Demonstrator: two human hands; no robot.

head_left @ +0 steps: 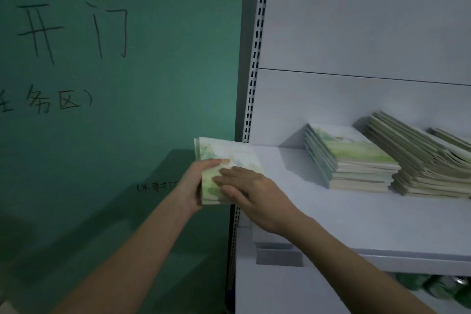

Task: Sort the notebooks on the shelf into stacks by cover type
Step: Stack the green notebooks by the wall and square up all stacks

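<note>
A small bundle of notebooks (229, 158) with pale green landscape covers is held just left of the shelf's left upright. My left hand (196, 183) grips its left edge, thumb on the cover. My right hand (244, 191) lies on top of the cover with fingers stretched flat. On the white shelf (356, 224) stands a neat stack of green-covered notebooks (354, 158). Right of it leans a taller stack (418, 160) with plain beige spines, fanned and untidy. A further pile (451, 137) shows at the right edge, cut off.
A green wall (114, 109) with handwritten black characters fills the left. The perforated metal upright (254, 58) marks the shelf's left side. A white back panel rises behind the stacks. Green items (433, 285) sit on the lower shelf.
</note>
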